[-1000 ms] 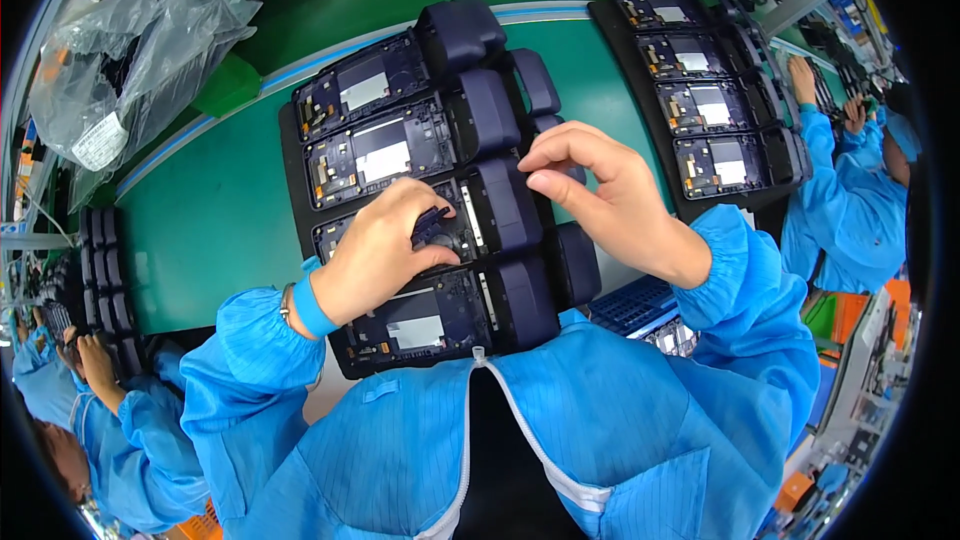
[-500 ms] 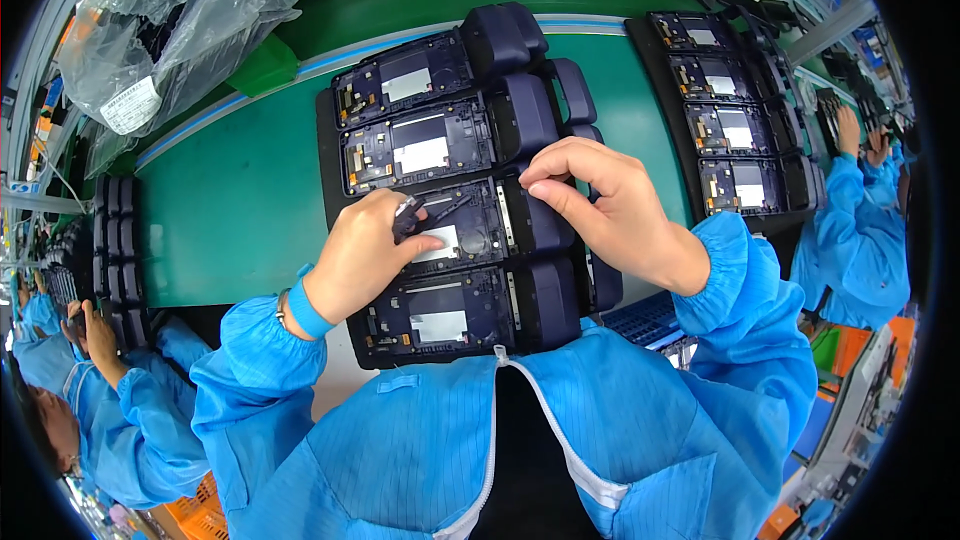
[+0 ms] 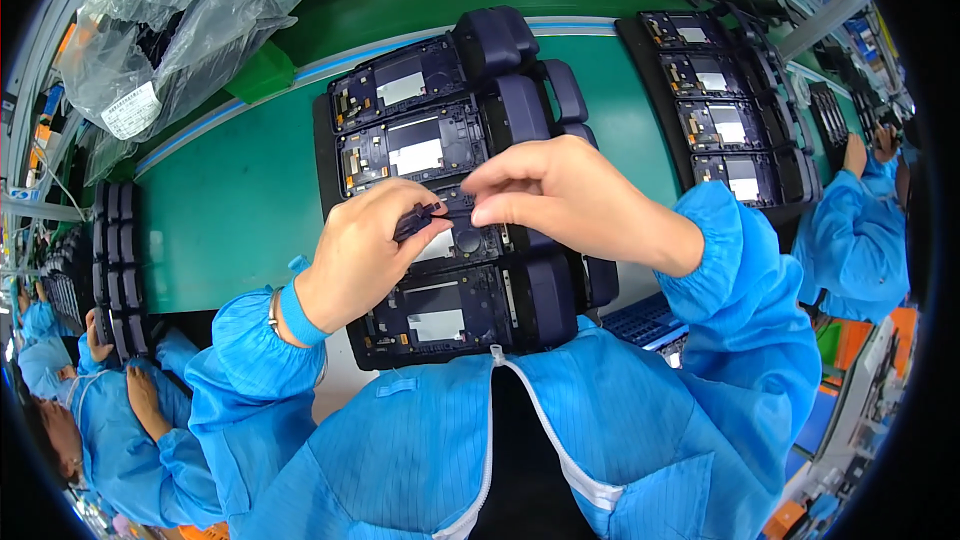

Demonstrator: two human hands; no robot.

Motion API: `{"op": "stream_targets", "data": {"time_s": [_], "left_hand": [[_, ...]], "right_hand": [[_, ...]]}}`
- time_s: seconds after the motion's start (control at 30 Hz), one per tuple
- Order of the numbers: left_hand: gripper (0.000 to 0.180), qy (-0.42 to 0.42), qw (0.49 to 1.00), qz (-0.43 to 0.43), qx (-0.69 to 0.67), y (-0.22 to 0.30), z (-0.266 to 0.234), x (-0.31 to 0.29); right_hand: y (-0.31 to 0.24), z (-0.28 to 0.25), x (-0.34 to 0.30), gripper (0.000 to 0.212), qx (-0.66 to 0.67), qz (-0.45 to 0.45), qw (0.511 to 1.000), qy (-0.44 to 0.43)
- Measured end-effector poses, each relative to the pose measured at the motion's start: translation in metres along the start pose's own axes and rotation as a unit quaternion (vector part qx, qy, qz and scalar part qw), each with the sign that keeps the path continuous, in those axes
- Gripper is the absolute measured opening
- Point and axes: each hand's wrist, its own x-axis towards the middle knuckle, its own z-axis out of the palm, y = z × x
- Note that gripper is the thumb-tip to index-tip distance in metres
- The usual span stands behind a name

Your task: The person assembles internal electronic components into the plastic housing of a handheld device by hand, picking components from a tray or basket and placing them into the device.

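Note:
Small black plastic parts (image 3: 416, 223) are pinched between the thumb and fingers of my left hand (image 3: 362, 242); their exact kind cannot be made out. My right hand (image 3: 565, 198) reaches in from the right, thumb and forefinger slightly apart, with nothing visible between them. Its fingertips are close to the parts but do not touch them. Both hands hover over the third of several dark device housings (image 3: 470, 243), partly covering it. The nearest housing (image 3: 435, 315) shows a pale rectangular plate inside, as do the far housings (image 3: 410, 135). Thick dark blocks (image 3: 548, 300) stand along their right side.
The housings lie on a black tray (image 3: 328, 165) on a green bench (image 3: 230, 230). A similar tray of housings (image 3: 730, 125) stands to the right. A clear plastic bag (image 3: 190, 30) sits at back left. Co-workers in blue are at left (image 3: 120, 440) and right (image 3: 855, 240).
My right hand has moved left and slightly down, toward the black parts, and its fingers have parted. The left hand has shifted little and still pinches the parts.

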Motion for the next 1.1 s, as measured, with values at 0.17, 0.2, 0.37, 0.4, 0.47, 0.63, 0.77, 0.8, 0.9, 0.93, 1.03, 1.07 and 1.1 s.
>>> {"op": "stream_targets", "data": {"time_s": [0.17,0.2,0.37,0.4,0.47,0.63,0.77,0.8,0.9,0.93,1.03,1.07,1.1], "left_hand": [[0.02,0.04,0.992,0.12,-0.014,0.016,0.001,0.011],[0.022,0.065,0.991,0.111,-0.033,0.014,0.002,0.01],[0.035,-0.071,0.997,-0.004,-0.022,-0.003,0.0,-0.02],[0.036,-0.082,0.997,0.013,-0.008,-0.005,0.006,-0.022],[0.038,-0.099,0.995,0.019,0.018,-0.009,0.014,-0.023],[0.04,-0.101,0.992,0.046,0.068,-0.009,0.015,-0.022],[0.042,-0.095,0.991,0.036,0.083,-0.009,0.011,-0.016],[0.039,-0.109,0.99,0.047,0.07,-0.009,0.011,-0.014],[0.035,-0.08,0.995,0.059,0.0,-0.014,0.011,-0.014],[0.035,-0.078,0.995,0.059,-0.002,-0.014,0.011,-0.014],[0.031,-0.077,0.996,0.016,-0.033,-0.011,0.008,-0.016],[0.031,-0.077,0.996,0.017,-0.033,-0.011,0.009,-0.016],[0.032,-0.075,0.996,0.019,-0.032,-0.011,0.008,-0.016]], "right_hand": [[-0.012,-0.007,-0.005,0.019,-0.177,-0.058,0.982,-0.042],[-0.015,-0.013,-0.011,0.019,-0.162,-0.016,0.986,-0.019],[0.012,-0.054,-0.041,0.011,0.079,0.194,0.974,0.091],[0.018,-0.051,-0.044,0.012,0.11,0.21,0.968,0.075],[0.023,-0.04,-0.046,0.015,0.157,0.243,0.956,0.05],[0.01,-0.035,-0.039,0.017,0.229,0.218,0.944,0.099],[-0.001,-0.034,-0.039,0.014,0.245,0.212,0.94,0.108],[-0.002,-0.033,-0.039,0.014,0.249,0.21,0.939,0.109],[0.009,-0.035,-0.036,0.013,0.28,0.176,0.931,0.152],[0.016,-0.038,-0.034,0.013,0.278,0.177,0.932,0.152],[0.027,-0.032,-0.029,0.014,0.323,0.194,0.916,0.137],[0.029,-0.024,-0.027,0.014,0.328,0.208,0.913,0.126],[0.032,-0.019,-0.024,0.013,0.334,0.22,0.909,0.114]]}}
